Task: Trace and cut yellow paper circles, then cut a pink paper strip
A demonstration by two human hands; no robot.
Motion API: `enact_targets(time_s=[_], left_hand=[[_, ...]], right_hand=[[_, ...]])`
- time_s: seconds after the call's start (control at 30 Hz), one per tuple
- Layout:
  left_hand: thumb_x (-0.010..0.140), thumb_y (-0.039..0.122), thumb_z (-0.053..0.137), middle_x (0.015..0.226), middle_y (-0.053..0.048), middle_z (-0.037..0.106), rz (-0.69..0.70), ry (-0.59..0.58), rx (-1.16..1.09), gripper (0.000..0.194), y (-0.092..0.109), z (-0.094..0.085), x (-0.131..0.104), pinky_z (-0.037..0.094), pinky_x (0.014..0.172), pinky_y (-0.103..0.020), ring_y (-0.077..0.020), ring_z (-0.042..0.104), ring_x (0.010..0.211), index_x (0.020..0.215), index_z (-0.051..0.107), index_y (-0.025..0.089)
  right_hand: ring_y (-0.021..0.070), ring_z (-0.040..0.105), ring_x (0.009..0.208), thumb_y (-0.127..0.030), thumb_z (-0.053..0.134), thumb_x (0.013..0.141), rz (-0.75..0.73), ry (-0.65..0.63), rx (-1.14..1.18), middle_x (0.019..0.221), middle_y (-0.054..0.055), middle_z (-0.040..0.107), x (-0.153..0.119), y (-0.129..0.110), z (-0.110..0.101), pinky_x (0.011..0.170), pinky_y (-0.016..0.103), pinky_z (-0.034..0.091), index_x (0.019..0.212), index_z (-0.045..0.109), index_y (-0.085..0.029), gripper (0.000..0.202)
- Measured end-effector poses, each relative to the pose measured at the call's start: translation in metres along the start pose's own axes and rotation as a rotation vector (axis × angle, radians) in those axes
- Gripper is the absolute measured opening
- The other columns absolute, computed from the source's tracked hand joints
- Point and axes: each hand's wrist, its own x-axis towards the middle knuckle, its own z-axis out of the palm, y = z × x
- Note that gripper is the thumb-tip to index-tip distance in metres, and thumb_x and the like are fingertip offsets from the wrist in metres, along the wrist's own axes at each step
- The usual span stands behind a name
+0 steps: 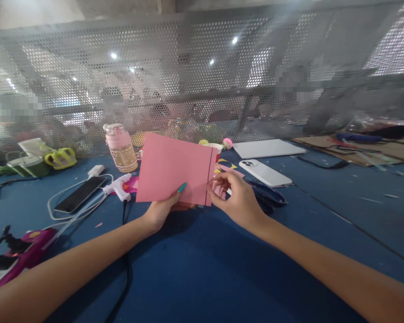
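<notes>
A pink sheet of paper or card (173, 163) is held up above the blue table, tilted toward me. A dark straight line runs down it near its right edge. My left hand (161, 210) grips the lower edge, thumb with a teal nail in front and fingers mostly hidden behind. At the right edge, my right hand (240, 197) is closed in a pinch on the narrow strip beside the dark line. Behind the sheet, a red and white paper cup (218, 148) and pink and yellow paper scraps (227, 165) are partly covered.
Left of the sheet are a white glue gun (121, 188), a black phone (81, 194), a pink-lidded bottle (121, 148) and a purple power strip (30, 251). To the right lie a white phone (265, 173), a white flat panel (269, 148) and cardboard (353, 152). A perforated metal screen (188, 80) stands behind.
</notes>
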Motion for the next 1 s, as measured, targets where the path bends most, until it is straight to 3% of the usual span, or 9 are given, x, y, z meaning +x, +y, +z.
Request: enact_targets(time_s=[0.43,0.73,1.0], left_hand=[[0.074,0.032,0.067,0.070,-0.011,0.072,0.015,-0.041,0.009,0.052,-0.0028,-0.0029,0.0014,0.050,0.082,-0.041,-0.0256,0.069,0.071,0.118,0.058,0.007],[0.081,0.024,0.057,0.067,-0.010,0.071,0.009,-0.016,0.031,0.044,-0.0012,-0.0008,-0.0004,0.050,0.082,-0.039,-0.0230,0.069,0.068,0.120,0.055,0.006],[0.071,0.031,0.069,0.067,-0.010,0.072,0.014,-0.022,0.003,0.057,-0.0016,-0.0016,0.0007,0.051,0.080,-0.039,-0.0238,0.069,0.068,0.121,0.055,0.006]], right_hand=[[0.0183,0.059,0.068,-0.021,0.059,0.071,-0.003,-0.043,-0.003,0.075,0.007,0.059,-0.0003,0.0001,0.0000,0.060,0.034,0.051,0.085,0.052,-0.018,0.016],[0.0179,0.059,0.067,-0.021,0.058,0.072,-0.012,-0.051,-0.004,0.074,0.006,0.059,0.0001,0.0003,-0.0004,0.058,0.033,0.050,0.085,0.052,-0.018,0.015],[0.0177,0.060,0.067,-0.021,0.058,0.071,0.014,-0.066,0.004,0.075,0.008,0.060,0.0001,0.0014,-0.0001,0.058,0.032,0.050,0.084,0.054,-0.016,0.014]])
